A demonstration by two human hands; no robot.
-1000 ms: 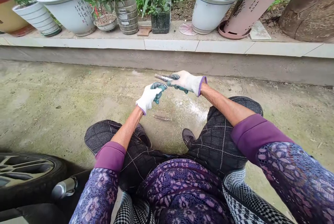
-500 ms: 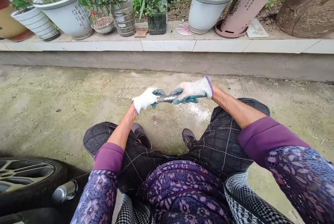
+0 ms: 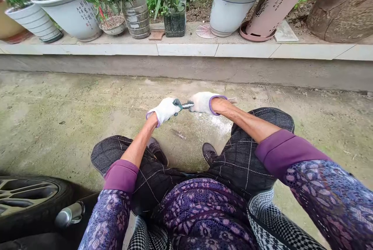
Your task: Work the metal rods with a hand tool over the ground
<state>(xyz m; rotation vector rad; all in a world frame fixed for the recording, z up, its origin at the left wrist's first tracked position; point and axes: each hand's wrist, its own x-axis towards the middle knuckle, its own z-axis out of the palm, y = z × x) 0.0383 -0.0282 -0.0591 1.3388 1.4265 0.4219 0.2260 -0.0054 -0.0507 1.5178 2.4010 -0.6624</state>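
Observation:
My left hand (image 3: pixel 166 109), in a white glove with a dark green palm, is closed around one end of a wire-wrapped rod (image 3: pixel 187 105). My right hand (image 3: pixel 201 102), gloved alike, grips the rod just to the right. Between the two hands a short silvery, ridged stretch of it shows. Past my right wrist a pale stick end (image 3: pixel 232 100) sticks out, which looks like part of the same rod. The fingers hide the rest. Below the hands, a thin wispy silvery-brown thing (image 3: pixel 178 134) appears over the ground; I cannot tell whether it hangs or lies there.
White powder (image 3: pixel 223 123) is scattered on the concrete ground (image 3: pixel 72 114). Ahead runs a low tiled ledge (image 3: pixel 186 50) carrying potted plants, among them a white pot (image 3: pixel 230 14). A car wheel (image 3: pixel 32 199) and a metal flask-like object (image 3: pixel 69 214) are at lower left.
My right hand has turned over, its back now facing me, and has shifted slightly left. The hands are closer, with less rod showing between them. The wispy thing has shifted right.

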